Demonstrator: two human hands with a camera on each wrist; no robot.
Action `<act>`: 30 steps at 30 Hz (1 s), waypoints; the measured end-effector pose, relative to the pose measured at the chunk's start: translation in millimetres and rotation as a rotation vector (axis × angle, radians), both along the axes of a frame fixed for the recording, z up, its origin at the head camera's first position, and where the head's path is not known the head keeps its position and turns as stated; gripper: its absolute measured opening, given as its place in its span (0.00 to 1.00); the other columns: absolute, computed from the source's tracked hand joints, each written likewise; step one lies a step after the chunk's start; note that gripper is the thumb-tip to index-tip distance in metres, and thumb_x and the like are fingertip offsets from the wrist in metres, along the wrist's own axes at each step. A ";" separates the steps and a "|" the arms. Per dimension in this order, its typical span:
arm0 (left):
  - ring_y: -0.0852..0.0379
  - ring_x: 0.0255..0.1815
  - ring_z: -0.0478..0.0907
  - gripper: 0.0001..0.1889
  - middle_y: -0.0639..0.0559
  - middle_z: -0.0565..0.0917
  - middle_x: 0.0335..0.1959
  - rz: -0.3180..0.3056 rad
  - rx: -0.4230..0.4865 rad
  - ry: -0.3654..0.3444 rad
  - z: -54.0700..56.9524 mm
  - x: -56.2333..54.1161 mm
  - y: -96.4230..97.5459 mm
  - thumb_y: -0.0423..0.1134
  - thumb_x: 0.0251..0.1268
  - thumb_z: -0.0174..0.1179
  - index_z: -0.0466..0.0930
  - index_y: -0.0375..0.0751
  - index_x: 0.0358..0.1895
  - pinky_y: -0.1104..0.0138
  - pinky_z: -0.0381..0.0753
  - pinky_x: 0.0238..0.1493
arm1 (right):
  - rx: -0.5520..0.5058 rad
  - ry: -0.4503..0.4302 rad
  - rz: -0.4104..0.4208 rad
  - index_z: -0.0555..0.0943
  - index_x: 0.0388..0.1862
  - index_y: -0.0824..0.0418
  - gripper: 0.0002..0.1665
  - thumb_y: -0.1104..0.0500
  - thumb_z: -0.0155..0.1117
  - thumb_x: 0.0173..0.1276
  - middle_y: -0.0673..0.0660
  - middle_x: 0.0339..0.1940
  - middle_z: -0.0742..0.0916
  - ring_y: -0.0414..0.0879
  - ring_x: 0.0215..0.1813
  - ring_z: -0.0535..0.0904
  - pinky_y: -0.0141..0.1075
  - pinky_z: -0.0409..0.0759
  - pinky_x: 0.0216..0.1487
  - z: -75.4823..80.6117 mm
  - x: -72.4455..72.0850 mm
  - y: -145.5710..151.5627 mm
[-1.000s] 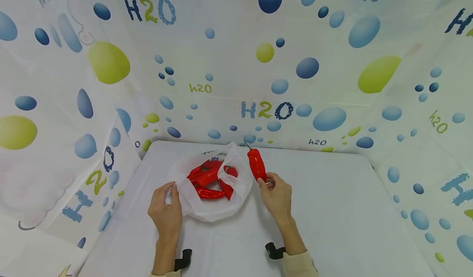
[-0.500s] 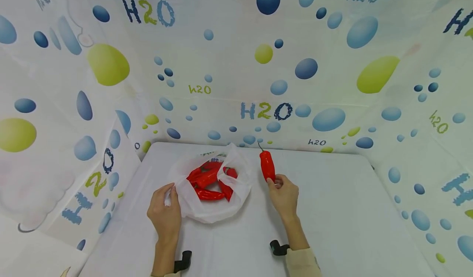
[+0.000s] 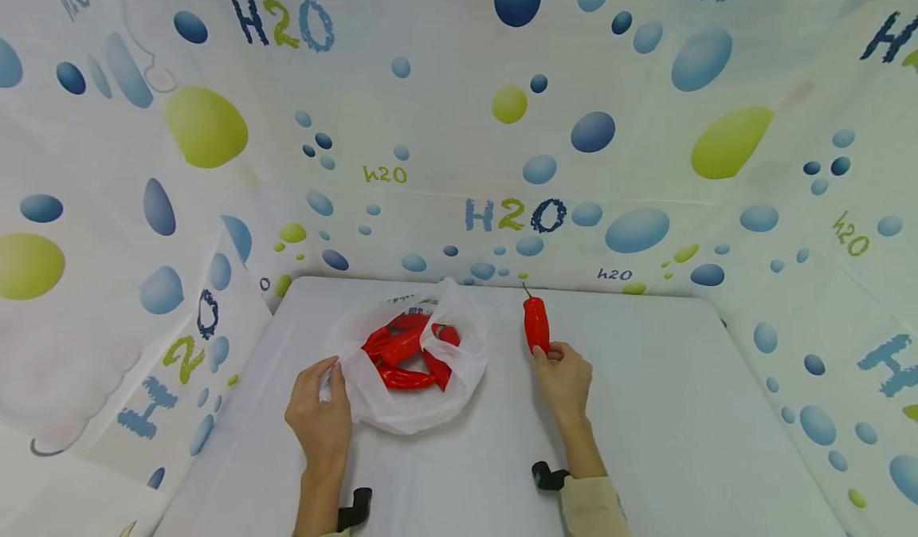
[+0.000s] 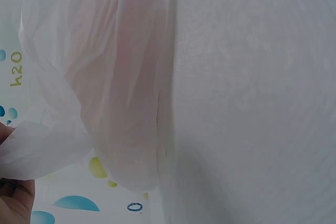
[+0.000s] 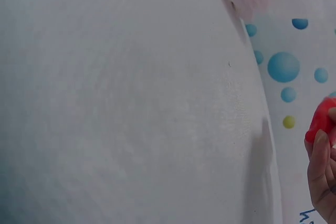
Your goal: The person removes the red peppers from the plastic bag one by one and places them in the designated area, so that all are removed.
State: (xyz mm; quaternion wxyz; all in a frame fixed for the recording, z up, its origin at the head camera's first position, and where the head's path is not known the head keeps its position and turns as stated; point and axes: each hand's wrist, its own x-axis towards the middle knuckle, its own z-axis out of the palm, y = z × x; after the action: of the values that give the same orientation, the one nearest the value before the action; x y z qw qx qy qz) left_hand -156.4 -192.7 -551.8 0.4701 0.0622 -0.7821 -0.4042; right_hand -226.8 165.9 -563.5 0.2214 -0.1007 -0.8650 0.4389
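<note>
Several red peppers point(image 3: 405, 349) lie inside a thin white plastic bag point(image 3: 402, 418) whose mouth is spread wide. My left hand point(image 3: 320, 415) pinches the bag's left edge between thumb and fingertips; in the left wrist view the pinched plastic point(image 4: 42, 150) stretches away from the fingers. To the right of the bag, my right hand point(image 3: 566, 382) grips a single red pepper point(image 3: 536, 323) by its lower end, stem pointing up. The right wrist view catches only part of that hand and pepper at its right edge.
A white table point(image 3: 667, 409) spreads under both hands, its back edge meeting a wall sheet point(image 3: 445, 107) printed with blue and green drops. Each wrist wears a black camera mount, the left one point(image 3: 355, 508) and the right one point(image 3: 548, 476).
My right hand has carried the pepper rightward, away from the bag, and slightly lower. The left hand and the bag stay almost where they were.
</note>
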 end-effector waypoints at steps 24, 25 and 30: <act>0.42 0.53 0.86 0.09 0.36 0.88 0.48 -0.001 -0.013 -0.055 4.6 2.6 2.3 0.30 0.72 0.64 0.88 0.32 0.50 0.81 0.70 0.65 | 0.013 -0.182 -0.039 0.88 0.44 0.72 0.19 0.54 0.70 0.71 0.65 0.34 0.91 0.56 0.34 0.87 0.43 0.86 0.33 -11.6 -3.2 24.9; 0.43 0.53 0.86 0.09 0.36 0.88 0.48 -0.001 -0.013 -0.057 4.8 2.6 2.3 0.30 0.72 0.64 0.88 0.32 0.50 0.81 0.70 0.65 | 0.012 -0.185 -0.040 0.88 0.44 0.72 0.19 0.54 0.70 0.71 0.65 0.33 0.91 0.55 0.33 0.87 0.42 0.85 0.31 -11.6 -3.0 25.4; 0.43 0.54 0.86 0.09 0.37 0.88 0.48 -0.005 -0.005 -0.063 5.6 2.9 2.5 0.31 0.73 0.64 0.88 0.32 0.50 0.81 0.70 0.65 | -0.031 -0.187 -0.026 0.88 0.43 0.72 0.19 0.54 0.71 0.70 0.62 0.29 0.91 0.49 0.25 0.87 0.34 0.82 0.25 -12.2 -2.4 28.8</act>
State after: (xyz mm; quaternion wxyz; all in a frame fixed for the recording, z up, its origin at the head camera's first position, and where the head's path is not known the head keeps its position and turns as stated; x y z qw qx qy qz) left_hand -153.5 -190.2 -546.2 0.4444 0.0716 -0.7977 -0.4013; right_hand -229.1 194.6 -575.7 0.1436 -0.1560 -0.8736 0.4380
